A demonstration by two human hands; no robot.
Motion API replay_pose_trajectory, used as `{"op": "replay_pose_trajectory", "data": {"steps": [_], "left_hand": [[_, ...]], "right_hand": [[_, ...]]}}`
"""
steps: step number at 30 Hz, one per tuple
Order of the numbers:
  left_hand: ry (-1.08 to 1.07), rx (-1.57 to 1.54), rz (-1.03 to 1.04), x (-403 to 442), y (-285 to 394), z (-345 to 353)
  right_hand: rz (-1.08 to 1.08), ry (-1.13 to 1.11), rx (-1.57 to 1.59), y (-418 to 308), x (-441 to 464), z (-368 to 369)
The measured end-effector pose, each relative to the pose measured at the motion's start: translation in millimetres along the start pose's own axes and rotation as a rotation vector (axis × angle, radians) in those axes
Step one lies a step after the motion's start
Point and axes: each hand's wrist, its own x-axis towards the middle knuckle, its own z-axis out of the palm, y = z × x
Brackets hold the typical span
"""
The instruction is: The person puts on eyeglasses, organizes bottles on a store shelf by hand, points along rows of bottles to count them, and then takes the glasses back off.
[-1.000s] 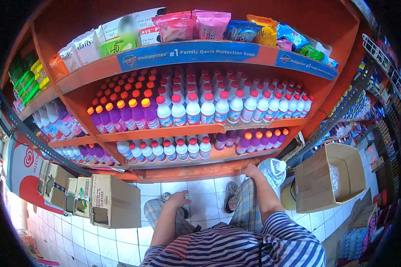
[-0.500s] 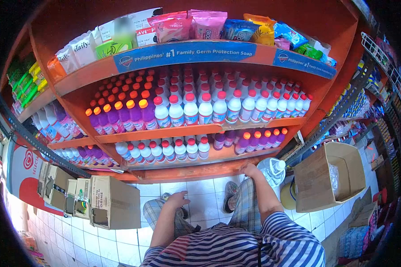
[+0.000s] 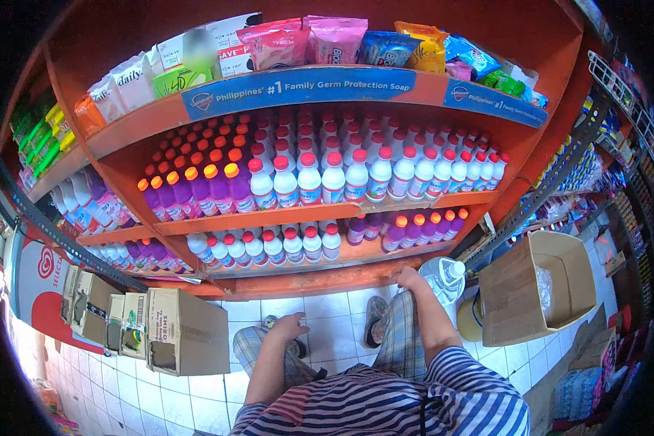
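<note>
My left hand [image 3: 289,327] rests over my left knee with nothing in it. Its fingers are loosely stretched and apart. Over the other knee lies my right hand [image 3: 407,277], also holding nothing, its fingers relaxed and pointing toward the shelf. Nearest to it is a large clear plastic jug [image 3: 443,280] on the floor. In front of both hands stands an orange shelf [image 3: 305,282]. White bottles with red caps [image 3: 332,178] and purple bottles with orange caps [image 3: 220,190] line its middle level, and more of both stand on the lower level.
Soap packs [image 3: 340,40] fill the top shelf above a blue banner [image 3: 305,87]. Cardboard boxes [image 3: 185,330] stand on the tiled floor to the left. An open cardboard box [image 3: 512,298] sits at the right, beside a yellowish bucket [image 3: 470,320].
</note>
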Motion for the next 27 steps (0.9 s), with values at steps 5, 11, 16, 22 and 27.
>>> {"op": "replay_pose_trajectory", "data": {"steps": [5, 11, 16, 22, 27], "left_hand": [[-0.002, 0.006, -0.004, -1, 1, -1], [-0.019, -0.007, -0.002, 3, -2, 0], [-0.012, 0.007, 0.019, 3, -2, 0], [-0.013, 0.012, 0.015, 7, -7, 4], [0.006, -0.011, 0.02, 4, -3, 2]], "right_hand": [[0.11, -0.052, 0.118, -13, -8, -7], [0.068, -0.032, 0.082, 1, 5, 2], [0.026, -0.076, 0.003, -9, -1, -6], [0.071, -0.028, 0.066, -6, 1, -1], [0.15, -0.016, 0.199, -14, -7, -7]]}}
